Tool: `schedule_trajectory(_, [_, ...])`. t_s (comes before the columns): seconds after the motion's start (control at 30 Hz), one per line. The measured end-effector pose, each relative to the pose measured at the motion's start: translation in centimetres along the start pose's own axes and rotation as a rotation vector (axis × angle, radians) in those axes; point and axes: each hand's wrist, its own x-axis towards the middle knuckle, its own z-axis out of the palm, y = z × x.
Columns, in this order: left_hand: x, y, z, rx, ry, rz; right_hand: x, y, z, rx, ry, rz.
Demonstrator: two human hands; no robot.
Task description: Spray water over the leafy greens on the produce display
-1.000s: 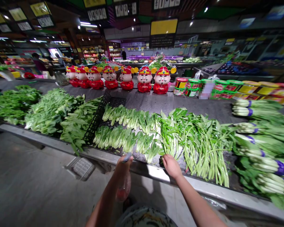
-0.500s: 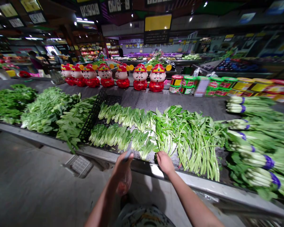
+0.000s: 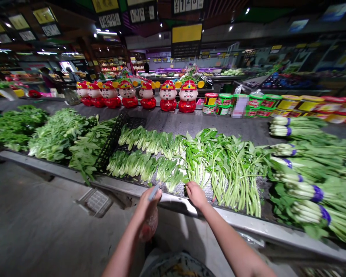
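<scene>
My left hand (image 3: 149, 200) is closed around a slim grey object (image 3: 154, 192) whose kind I cannot make out. Below that hand hangs a clear plastic bag (image 3: 150, 227) with something reddish in it. My right hand (image 3: 196, 195) has its fingers curled at the front edge of the display, by a leaf and the lower stems of long-stemmed leafy greens (image 3: 233, 173); what it grips, if anything, is hidden. Baby bok choy (image 3: 142, 165) lie in two rows on the dark mesh surface, and one small plant (image 3: 174, 181) sits between my hands.
A metal rail (image 3: 230, 219) runs along the front. Banded greens (image 3: 308, 212) lie right; leafy heaps (image 3: 59, 132) lie left, past a black crate wall (image 3: 111, 144). Red figurine jars (image 3: 188, 98) and stacked tubs (image 3: 225, 104) line the back. A grey crate (image 3: 95, 202) sits below.
The view has shifted slightly, so the greens and tubs appear further left. Both hands keep nearly the same pose, and the bag still hangs below my left hand.
</scene>
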Motion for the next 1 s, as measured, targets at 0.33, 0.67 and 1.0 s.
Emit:
schedule_trajectory(0.33, [0.5, 1.2, 2.9, -0.009, 0.007, 0.034, -3.0, 5.7, -3.1, -0.1, 0.019, 0.083])
schedule_trajectory(0.67, [1.6, 0.2, 4.4, 0.04, -0.055, 0.004, -4.9, 8.9, -2.8, -0.124, 0.112, 0.292])
schedule_trajectory(1.0, [0.0, 0.9, 5.1, 0.006, -0.112, -0.047, -5.2, 8.5, -2.7, -0.167, 0.12, 0.301])
